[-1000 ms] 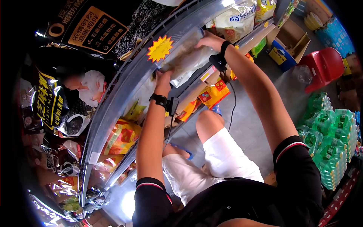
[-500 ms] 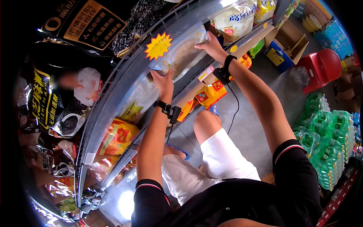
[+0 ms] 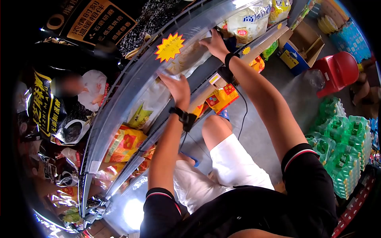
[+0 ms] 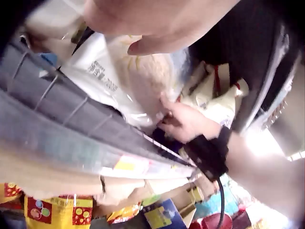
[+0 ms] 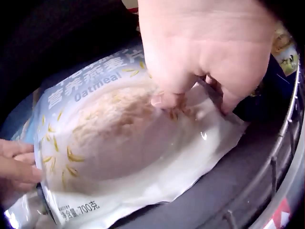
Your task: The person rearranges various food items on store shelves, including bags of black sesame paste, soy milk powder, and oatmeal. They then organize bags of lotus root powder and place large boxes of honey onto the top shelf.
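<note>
A white and pale blue oatmeal bag (image 5: pixel 114 157) lies on a shelf behind its wire rail, tilted, with a picture of oats on its front. My right hand (image 5: pixel 205 52) pinches the bag's right edge, thumb on the front and fingers curled round the side. At the opposite edge is my left hand (image 3: pixel 176 89), thumb and forefinger spread apart. In the right wrist view, the left fingers (image 5: pixel 21 164) touch that side of the bag. From the left wrist view, the left hand overlaps the bag's upper part.
Beside the left hand stands another white bag (image 3: pixel 139 109), then a yellow and red bag (image 3: pixel 125 142). White bags (image 3: pixel 248 25) stand beyond the right hand. A yellow starburst price tag (image 3: pixel 170 47) hangs on the rail. Right of the legs are a red stool (image 3: pixel 337 73) and green bottle packs (image 3: pixel 341 150).
The oatmeal bag has moved back into the shelf, away from the front edge. My right hand has moved slightly left with it; my left hand has loosened and spread its fingers.
</note>
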### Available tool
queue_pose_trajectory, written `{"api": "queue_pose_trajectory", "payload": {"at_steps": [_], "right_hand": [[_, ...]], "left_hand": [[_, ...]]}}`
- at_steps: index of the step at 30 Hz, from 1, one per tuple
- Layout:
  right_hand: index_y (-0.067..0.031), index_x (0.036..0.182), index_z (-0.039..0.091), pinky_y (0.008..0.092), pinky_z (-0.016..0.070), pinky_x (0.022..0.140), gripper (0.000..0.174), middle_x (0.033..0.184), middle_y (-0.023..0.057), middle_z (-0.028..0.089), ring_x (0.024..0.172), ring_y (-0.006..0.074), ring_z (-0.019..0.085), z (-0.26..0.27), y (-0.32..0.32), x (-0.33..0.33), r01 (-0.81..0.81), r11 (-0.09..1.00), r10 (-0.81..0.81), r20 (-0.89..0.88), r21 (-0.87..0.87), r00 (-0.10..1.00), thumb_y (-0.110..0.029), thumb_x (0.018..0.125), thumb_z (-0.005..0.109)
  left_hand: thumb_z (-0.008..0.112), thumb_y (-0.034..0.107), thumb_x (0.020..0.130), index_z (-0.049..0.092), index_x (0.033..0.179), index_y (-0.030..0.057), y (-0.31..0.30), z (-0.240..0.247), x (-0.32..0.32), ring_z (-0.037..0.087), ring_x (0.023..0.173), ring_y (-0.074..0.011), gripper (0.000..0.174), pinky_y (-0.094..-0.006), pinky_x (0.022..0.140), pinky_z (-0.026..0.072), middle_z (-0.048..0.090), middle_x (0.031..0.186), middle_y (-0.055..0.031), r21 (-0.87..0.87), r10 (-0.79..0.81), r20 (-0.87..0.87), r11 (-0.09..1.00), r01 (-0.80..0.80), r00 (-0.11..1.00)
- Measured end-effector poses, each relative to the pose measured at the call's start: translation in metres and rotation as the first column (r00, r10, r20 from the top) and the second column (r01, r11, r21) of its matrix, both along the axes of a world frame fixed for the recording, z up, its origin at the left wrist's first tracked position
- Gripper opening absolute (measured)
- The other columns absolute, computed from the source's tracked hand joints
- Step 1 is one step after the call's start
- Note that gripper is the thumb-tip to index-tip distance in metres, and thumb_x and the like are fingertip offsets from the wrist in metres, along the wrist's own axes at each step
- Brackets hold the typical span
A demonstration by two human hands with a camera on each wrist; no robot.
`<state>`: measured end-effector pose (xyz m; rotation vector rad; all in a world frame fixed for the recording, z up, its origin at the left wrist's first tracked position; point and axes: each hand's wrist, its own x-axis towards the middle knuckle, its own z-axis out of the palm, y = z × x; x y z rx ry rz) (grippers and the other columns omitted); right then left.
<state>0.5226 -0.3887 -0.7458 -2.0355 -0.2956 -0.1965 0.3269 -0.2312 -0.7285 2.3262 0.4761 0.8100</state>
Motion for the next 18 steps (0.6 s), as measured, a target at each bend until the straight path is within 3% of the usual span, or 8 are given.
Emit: {"api": "queue_pose_trajectory", "payload": {"at_steps": [2, 5, 7, 10, 12, 14, 15, 18], "right_hand": [[0.0050, 0.148, 0.034, 0.0470, 0.0435, 0.108, 0.091, 0.138, 0.0353, 0.048, 0.127, 0.0489, 0.050, 0.001, 0.001, -0.004, 0.024, 1.000, -0.024, 0.008, -0.008, 1.000, -0.033, 0.082, 0.085], [0.0059, 0.144, 0.036, 0.0483, 0.0439, 0.107, 0.084, 0.134, 0.0375, 0.048, 0.123, 0.0511, 0.051, 0.009, 0.004, -0.023, 0.095, 0.995, -0.095, -0.052, -0.010, 0.994, -0.032, 0.085, 0.081], [0.0066, 0.140, 0.038, 0.0490, 0.0438, 0.106, 0.077, 0.131, 0.0385, 0.049, 0.121, 0.0519, 0.051, 0.006, 0.008, -0.030, 0.124, 0.992, -0.123, -0.079, 0.010, 0.989, -0.032, 0.087, 0.079], [0.0071, 0.127, 0.047, 0.0502, 0.0481, 0.100, 0.059, 0.126, 0.0333, 0.054, 0.121, 0.0462, 0.053, 0.016, 0.006, -0.058, 0.130, 0.991, -0.132, 0.141, 0.028, 0.981, -0.029, 0.089, 0.075], [0.0006, 0.119, 0.059, 0.0420, 0.0541, 0.087, 0.034, 0.115, 0.0219, 0.064, 0.104, 0.0351, 0.067, 0.042, -0.007, -0.087, -0.044, 0.976, 0.016, 0.128, 0.214, 0.992, -0.017, 0.093, 0.071], [-0.0017, 0.113, 0.063, 0.0355, 0.0553, 0.079, 0.023, 0.109, 0.0190, 0.068, 0.089, 0.0295, 0.072, 0.076, -0.018, -0.117, -0.152, 0.946, 0.113, 0.147, 0.287, 0.983, -0.013, 0.094, 0.069], [-0.0013, 0.109, 0.064, 0.0311, 0.0539, 0.072, 0.018, 0.094, 0.0135, 0.071, 0.080, 0.0227, 0.071, 0.092, -0.025, -0.131, -0.180, 0.933, 0.149, 0.121, 0.311, 0.981, -0.011, 0.095, 0.068], [-0.0017, 0.109, 0.063, 0.0288, 0.0519, 0.069, 0.018, 0.084, 0.0083, 0.070, 0.076, 0.0166, 0.068, 0.147, -0.040, -0.165, -0.267, 0.910, 0.254, 0.083, 0.317, 0.964, -0.013, 0.096, 0.069]], "left_hand": [[0.071, 0.014, 0.089, 0.028, 0.150, -0.0113, -0.022, -0.005, -0.020, 0.024, 0.148, -0.0501, 0.079, -0.0501, 0.119, 0.0306, 0.023, 0.158, -0.0377, 0.132, -0.063, 0.087, 0.990, 0.051, 0.994], [0.068, 0.017, 0.091, 0.034, 0.150, -0.0093, -0.014, -0.023, -0.035, 0.018, 0.152, -0.0468, 0.073, -0.0485, 0.123, 0.0265, 0.015, 0.162, -0.0364, 0.127, -0.292, -0.291, 0.932, 0.340, 0.911], [0.067, 0.019, 0.093, 0.042, 0.146, -0.0089, -0.006, -0.020, -0.030, 0.021, 0.152, -0.0461, 0.065, -0.0482, 0.122, 0.0287, 0.014, 0.163, -0.0353, 0.027, -0.324, -0.329, 0.936, 0.352, 0.887], [0.066, 0.022, 0.095, 0.055, 0.136, -0.0081, 0.002, -0.018, -0.030, 0.028, 0.149, -0.0463, 0.052, -0.0476, 0.118, 0.0362, 0.016, 0.164, -0.0332, 0.052, -0.354, -0.332, 0.919, 0.392, 0.874], [0.065, 0.023, 0.095, 0.058, 0.134, -0.0058, 0.005, -0.012, -0.033, 0.031, 0.148, -0.0464, 0.049, -0.0470, 0.116, 0.0388, 0.017, 0.164, -0.0325, 0.091, -0.365, -0.348, 0.904, 0.418, 0.864], [0.064, 0.020, 0.095, 0.063, 0.128, 0.0032, 0.012, -0.007, -0.040, 0.042, 0.142, -0.0423, 0.037, -0.0450, 0.115, 0.0402, 0.037, 0.156, -0.0297, -0.022, -0.396, -0.264, 0.914, 0.406, 0.879], [0.064, 0.019, 0.094, 0.064, 0.126, 0.0052, 0.018, -0.002, -0.045, 0.045, 0.140, -0.0411, 0.035, -0.0446, 0.114, 0.0409, 0.042, 0.153, -0.0282, -0.037, -0.426, -0.246, 0.902, 0.431, 0.871], [0.061, 0.011, 0.094, 0.068, 0.114, 0.0082, 0.014, 0.031, -0.069, 0.059, 0.124, -0.0370, 0.021, -0.0430, 0.105, 0.0470, 0.064, 0.130, -0.0186, -0.017, -0.476, -0.118, 0.879, 0.477, 0.872]]}}
